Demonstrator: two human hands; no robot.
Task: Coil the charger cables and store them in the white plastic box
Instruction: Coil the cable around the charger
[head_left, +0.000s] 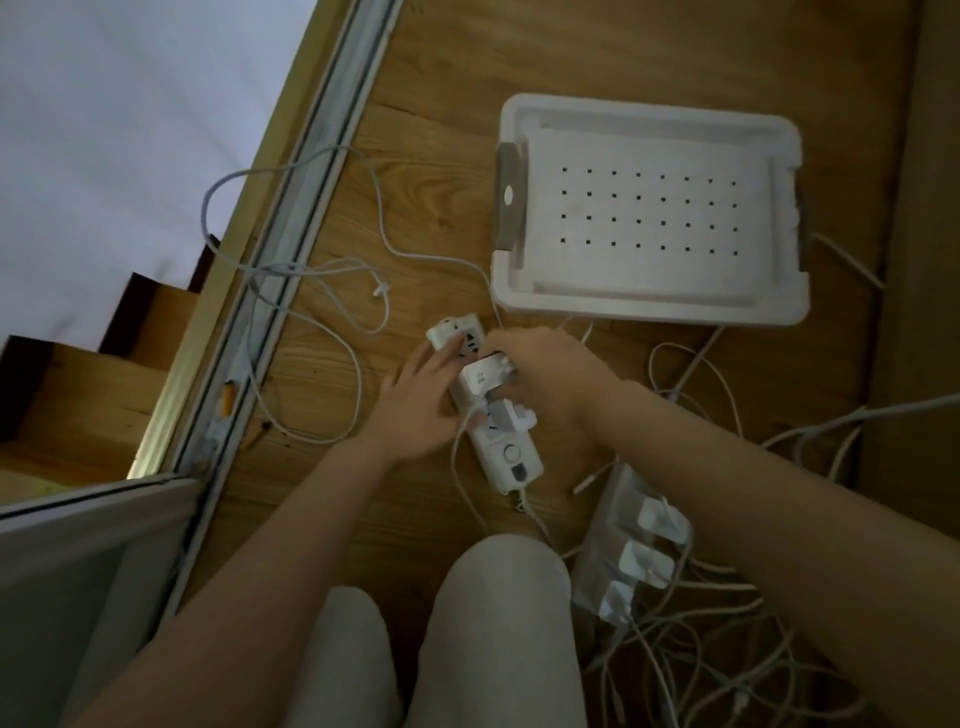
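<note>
A person kneeling on a wooden plank floor (571, 52) works at the opening step of the clear-up, freeing the chargers before any coiling can start. The left hand (415, 400) lies flat with straight fingers pressing down on a long white plastic power strip (511, 457), steadying it. The right hand (550, 369) is curled round a white square charger adapter (483, 382) seated in the strip, apparently to pull it out. The next move, by the look of it, calls for a straight upward tug while the left hand holds the strip down, then gathering that adapter's lead into loops. The shallow white plastic box with a perforated bottom (649, 304) sits on the floor just beyond the hands, near the right hand, with nothing stored in it so far. A thin white charger cable (360, 389) sprawls uncoiled to the left of the left hand, running toward a metal door track (291, 249). Beside the person's right forearm lies a second white power strip (605, 551) carrying three more adapters, with a tangle of white cables (701, 623) around it. Most of the job appears to lie ahead.
</note>
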